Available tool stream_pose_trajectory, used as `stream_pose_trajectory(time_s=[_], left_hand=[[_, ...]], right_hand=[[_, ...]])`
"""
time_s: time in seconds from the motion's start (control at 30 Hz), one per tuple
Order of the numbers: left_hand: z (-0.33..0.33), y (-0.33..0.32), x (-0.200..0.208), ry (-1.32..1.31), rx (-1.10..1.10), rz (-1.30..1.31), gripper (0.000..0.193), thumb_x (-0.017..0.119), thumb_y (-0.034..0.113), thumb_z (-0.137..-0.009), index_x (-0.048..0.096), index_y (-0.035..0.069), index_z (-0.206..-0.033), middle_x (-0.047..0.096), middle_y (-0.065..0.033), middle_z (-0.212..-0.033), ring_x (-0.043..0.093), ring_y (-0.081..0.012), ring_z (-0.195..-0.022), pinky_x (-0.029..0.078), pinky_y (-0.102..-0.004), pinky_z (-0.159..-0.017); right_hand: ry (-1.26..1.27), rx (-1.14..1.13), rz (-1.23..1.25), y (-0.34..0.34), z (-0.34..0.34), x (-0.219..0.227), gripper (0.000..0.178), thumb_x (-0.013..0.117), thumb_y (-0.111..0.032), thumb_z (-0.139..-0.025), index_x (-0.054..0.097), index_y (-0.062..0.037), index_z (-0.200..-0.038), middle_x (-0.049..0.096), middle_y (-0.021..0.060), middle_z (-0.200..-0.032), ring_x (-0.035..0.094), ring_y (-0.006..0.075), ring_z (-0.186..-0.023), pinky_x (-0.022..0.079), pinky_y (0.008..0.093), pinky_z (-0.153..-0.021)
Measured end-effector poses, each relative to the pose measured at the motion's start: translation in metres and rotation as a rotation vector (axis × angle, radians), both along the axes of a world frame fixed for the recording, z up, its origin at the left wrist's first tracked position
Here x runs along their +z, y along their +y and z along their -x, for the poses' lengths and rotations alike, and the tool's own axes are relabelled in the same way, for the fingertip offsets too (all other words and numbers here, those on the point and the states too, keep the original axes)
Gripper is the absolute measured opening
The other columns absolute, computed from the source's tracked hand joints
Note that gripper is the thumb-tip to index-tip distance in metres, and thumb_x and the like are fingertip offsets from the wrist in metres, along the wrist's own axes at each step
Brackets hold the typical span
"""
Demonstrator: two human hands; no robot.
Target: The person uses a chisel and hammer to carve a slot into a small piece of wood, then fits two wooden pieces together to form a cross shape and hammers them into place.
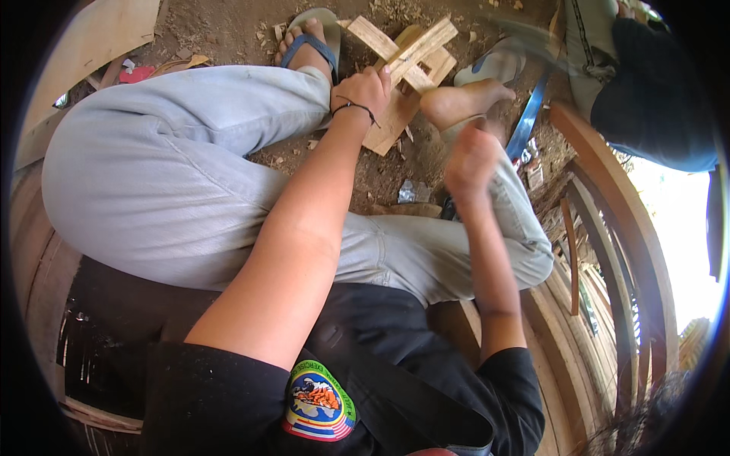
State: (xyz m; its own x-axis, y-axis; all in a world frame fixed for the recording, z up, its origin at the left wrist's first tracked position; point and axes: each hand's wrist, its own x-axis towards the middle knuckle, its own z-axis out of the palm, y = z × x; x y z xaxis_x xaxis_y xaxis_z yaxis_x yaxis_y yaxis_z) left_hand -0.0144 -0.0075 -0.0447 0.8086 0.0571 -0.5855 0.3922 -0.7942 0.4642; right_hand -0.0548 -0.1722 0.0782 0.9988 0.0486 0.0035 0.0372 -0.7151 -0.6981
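My left hand (pixel 363 93) is closed at the near end of a light wooden bar (pixel 427 47). That bar crosses another wooden strip (pixel 372 36), and both rest on or against a flat wooden board (pixel 392 125) on the ground between my feet. A dark cord circles my left wrist. Over my right lower leg, my right hand (pixel 473 163) is raised and smeared by motion. Its fingers look curled, but whether it holds anything cannot be made out. A faint blurred streak shows beyond my right foot (pixel 464 102).
Wood chips litter the dirt ground (pixel 228 30). My left foot wears a blue-strapped sandal (pixel 328 45); a loose sandal (pixel 498 62) lies near the bare right one. A blue strip (pixel 528 114) lies farther right. Another person (pixel 646 83) is at upper right, above a curved-looking wooden beam (pixel 620 182).
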Motion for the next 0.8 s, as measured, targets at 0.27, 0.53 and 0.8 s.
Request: stream_pose_trajectory(time_s=[0.27, 0.53, 0.8], left_hand=[[0.000, 0.004, -0.007, -0.044, -0.008, -0.011, 0.055, 0.030, 0.049, -0.099, 0.060, 0.003, -0.104, 0.069, -0.0222, -0.086, 0.068, -0.0402, -0.083, 0.054, -0.0510, -0.074], [0.007, -0.018, 0.031, -0.246, -0.186, -0.105, 0.047, 0.070, 0.041, -0.083, 0.048, 0.006, -0.107, 0.057, -0.0171, -0.109, 0.063, -0.0353, -0.100, 0.055, -0.0469, -0.075], [-0.028, 0.005, 0.031, -0.298, 0.070, -0.172, 0.048, 0.070, 0.043, -0.082, 0.059, 0.002, -0.102, 0.065, -0.0202, -0.099, 0.065, -0.0366, -0.097, 0.052, -0.0462, -0.081]], right_hand=[[0.269, -0.196, -0.427, 0.013, -0.047, 0.094, 0.041, 0.037, -0.037, -0.105, 0.054, -0.0037, -0.088, 0.039, -0.0050, -0.060, 0.033, 0.0029, -0.052, 0.025, 0.0210, -0.047], [0.200, -0.513, -0.708, 0.008, 0.005, 0.094, 0.040, 0.038, -0.039, -0.105, 0.054, -0.0045, -0.092, 0.041, -0.0042, -0.059, 0.034, 0.0022, -0.046, 0.026, 0.0187, -0.039], [0.045, -0.561, -0.672, -0.012, 0.041, 0.135, 0.039, 0.039, -0.037, -0.105, 0.055, -0.0046, -0.089, 0.044, -0.0042, -0.060, 0.035, 0.0013, -0.048, 0.026, 0.0180, -0.043]])
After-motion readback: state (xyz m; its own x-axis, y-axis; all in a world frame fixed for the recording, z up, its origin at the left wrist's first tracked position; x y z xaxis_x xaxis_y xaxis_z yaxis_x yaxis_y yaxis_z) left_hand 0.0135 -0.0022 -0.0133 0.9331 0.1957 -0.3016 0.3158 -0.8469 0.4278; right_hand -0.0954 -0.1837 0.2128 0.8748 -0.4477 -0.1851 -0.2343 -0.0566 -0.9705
